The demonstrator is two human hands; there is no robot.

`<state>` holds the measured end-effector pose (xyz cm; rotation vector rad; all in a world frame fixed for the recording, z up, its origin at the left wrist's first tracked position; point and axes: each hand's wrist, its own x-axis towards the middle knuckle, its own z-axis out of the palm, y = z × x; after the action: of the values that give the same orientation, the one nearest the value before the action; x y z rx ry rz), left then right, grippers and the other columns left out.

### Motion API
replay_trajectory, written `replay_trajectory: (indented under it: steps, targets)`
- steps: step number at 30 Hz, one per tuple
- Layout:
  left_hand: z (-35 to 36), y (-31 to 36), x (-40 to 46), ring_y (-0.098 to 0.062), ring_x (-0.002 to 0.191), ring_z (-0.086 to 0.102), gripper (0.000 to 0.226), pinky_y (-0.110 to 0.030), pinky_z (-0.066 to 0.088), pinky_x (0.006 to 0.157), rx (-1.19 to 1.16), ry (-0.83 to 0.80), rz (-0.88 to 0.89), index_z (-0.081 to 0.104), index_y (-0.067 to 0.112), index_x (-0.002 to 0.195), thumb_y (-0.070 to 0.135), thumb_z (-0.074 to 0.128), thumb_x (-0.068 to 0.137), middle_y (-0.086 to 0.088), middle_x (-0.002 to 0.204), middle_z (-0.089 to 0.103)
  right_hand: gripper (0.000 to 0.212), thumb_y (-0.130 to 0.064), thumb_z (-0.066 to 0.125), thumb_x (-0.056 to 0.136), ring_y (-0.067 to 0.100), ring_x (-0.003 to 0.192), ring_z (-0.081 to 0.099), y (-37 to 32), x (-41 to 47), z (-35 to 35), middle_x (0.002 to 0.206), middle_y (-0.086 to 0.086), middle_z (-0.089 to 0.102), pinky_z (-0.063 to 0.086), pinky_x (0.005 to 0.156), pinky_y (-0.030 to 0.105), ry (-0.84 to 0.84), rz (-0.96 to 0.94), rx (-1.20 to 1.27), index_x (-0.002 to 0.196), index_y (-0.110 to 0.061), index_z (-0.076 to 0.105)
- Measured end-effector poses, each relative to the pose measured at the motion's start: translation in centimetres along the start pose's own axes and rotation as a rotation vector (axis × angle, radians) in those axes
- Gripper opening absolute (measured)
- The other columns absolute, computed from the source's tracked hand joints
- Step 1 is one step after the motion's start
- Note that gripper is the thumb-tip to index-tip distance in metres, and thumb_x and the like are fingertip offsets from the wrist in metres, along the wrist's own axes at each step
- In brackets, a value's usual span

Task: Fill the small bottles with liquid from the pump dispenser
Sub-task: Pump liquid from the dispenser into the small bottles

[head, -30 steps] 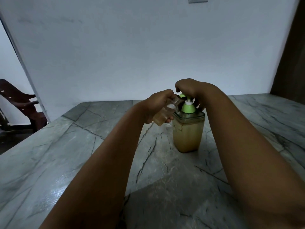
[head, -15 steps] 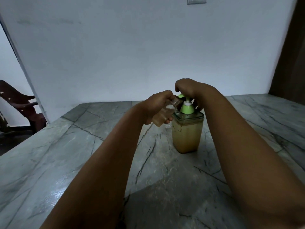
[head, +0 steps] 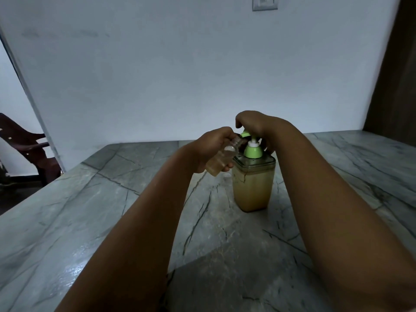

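Pump head (head: 245,133) risen slightly since earlier frame, right hand (head: 254,122) curled over it, left hand (head: 211,149) gripping tilted small bottle (head: 221,159) part-filled amber at spout, dispenser (head: 253,185) mid-table (head: 90,221), two-thirds full, edges well apart.

- Table (head: 67,233): we record a grey stone-look slab with dark veins and a dull sheen, filling the lower part of the view.
- Wall (head: 180,64): we note a plain pale surface behind the table, running across most of the view.
- Switch plate (head: 265,2): we list one light rectangular plate on the wall at the top edge, partly cut off.
- Chair (head: 24,145): we log a dark reddish-brown chair at the far left, beyond the table's corner, only partly seen.
- Wooden panel (head: 396,75): we enter a dark brown upright surface along the right edge; whether door or cupboard we cannot tell.
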<state>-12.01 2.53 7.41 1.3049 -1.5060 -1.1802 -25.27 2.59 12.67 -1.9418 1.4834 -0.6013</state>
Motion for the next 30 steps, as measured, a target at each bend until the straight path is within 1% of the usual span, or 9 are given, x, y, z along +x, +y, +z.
replay_trajectory:
  steps: [3,6,9,11,14,18,22,26,30]
  targets:
    - [-0.1,0.0,0.0,-0.021,0.052,0.055,0.029,-0.024,0.046,0.049,0.003,0.01,-0.002,0.059,0.007,0.089,0.028,0.039,0.094,-0.004,0.054,0.06,0.027,-0.01,0.032,0.096,0.019,0.05,0.036,-0.2,-0.5,0.0,0.061,0.01,0.041,0.031,0.051,0.021,-0.051,-0.038,-0.063,0.075,0.0,0.044]
    - [0.0,0.0,0.0,-0.02,0.051,0.056,0.029,-0.024,0.046,0.049,0.003,0.02,-0.003,0.059,0.005,0.088,0.027,0.041,0.093,-0.005,0.056,0.06,0.02,-0.002,0.032,0.094,0.018,0.049,0.035,-0.4,-0.8,0.3,0.06,0.011,0.042,0.029,0.049,0.019,-0.065,-0.054,-0.11,0.084,0.005,0.047]
    - [0.0,-0.1,0.1,-0.021,0.05,0.056,0.03,-0.023,0.047,0.047,0.0,0.027,-0.002,0.059,0.004,0.097,0.027,0.041,0.093,-0.007,0.06,0.059,0.03,-0.002,0.033,0.094,0.018,0.048,0.036,-0.3,-0.6,0.5,0.059,0.011,0.043,0.03,0.048,0.02,-0.039,-0.07,-0.178,0.066,-0.001,0.045]
    - [0.0,-0.1,0.1,-0.021,0.051,0.056,0.031,-0.024,0.047,0.048,0.008,0.036,-0.005,0.059,0.004,0.097,0.028,0.041,0.093,-0.009,0.063,0.059,0.034,-0.003,0.033,0.094,0.019,0.048,0.036,-0.1,-0.4,0.6,0.059,0.01,0.044,0.03,0.048,0.021,-0.021,-0.068,-0.193,0.061,-0.004,0.043]
    - [0.0,-0.1,0.1,-0.021,0.051,0.057,0.03,-0.024,0.047,0.048,0.012,0.043,-0.009,0.058,0.004,0.096,0.028,0.041,0.093,-0.009,0.062,0.059,0.033,-0.005,0.033,0.094,0.018,0.048,0.037,-0.1,-0.2,0.8,0.06,0.009,0.045,0.03,0.048,0.022,-0.014,-0.039,-0.199,0.062,-0.005,0.043]
    - [0.0,0.0,0.0,-0.02,0.051,0.056,0.034,-0.024,0.047,0.049,0.01,0.019,0.002,0.058,0.003,0.105,0.028,0.038,0.094,-0.005,0.057,0.061,0.029,-0.014,0.033,0.097,0.02,0.052,0.039,0.1,-0.3,0.2,0.063,0.009,0.044,0.033,0.053,0.024,-0.021,-0.02,-0.04,0.071,-0.006,0.041]
    - [0.1,0.0,0.0,-0.021,0.052,0.054,0.031,-0.025,0.045,0.049,-0.001,0.016,-0.007,0.059,0.004,0.099,0.028,0.039,0.094,-0.003,0.055,0.06,0.022,-0.015,0.033,0.098,0.02,0.055,0.038,0.0,-0.3,0.2,0.066,0.009,0.041,0.033,0.055,0.027,-0.005,-0.013,-0.019,0.079,-0.006,0.04]
    - [0.1,-0.1,0.1,-0.021,0.051,0.056,0.029,-0.023,0.047,0.047,0.0,0.044,-0.004,0.059,0.004,0.093,0.027,0.042,0.093,-0.005,0.056,0.061,0.032,-0.003,0.032,0.095,0.02,0.052,0.031,0.1,0.2,0.7,0.062,0.01,0.037,0.029,0.052,0.024,0.019,-0.03,-0.094,0.062,-0.008,0.034]
    - [0.1,0.0,0.1,-0.021,0.05,0.055,0.028,-0.022,0.046,0.046,-0.006,0.031,-0.009,0.058,0.005,0.089,0.027,0.041,0.093,-0.005,0.055,0.059,0.031,-0.002,0.031,0.094,0.019,0.05,0.028,0.2,0.5,0.9,0.061,0.008,0.036,0.026,0.05,0.023,0.015,-0.037,-0.149,0.064,-0.008,0.033]
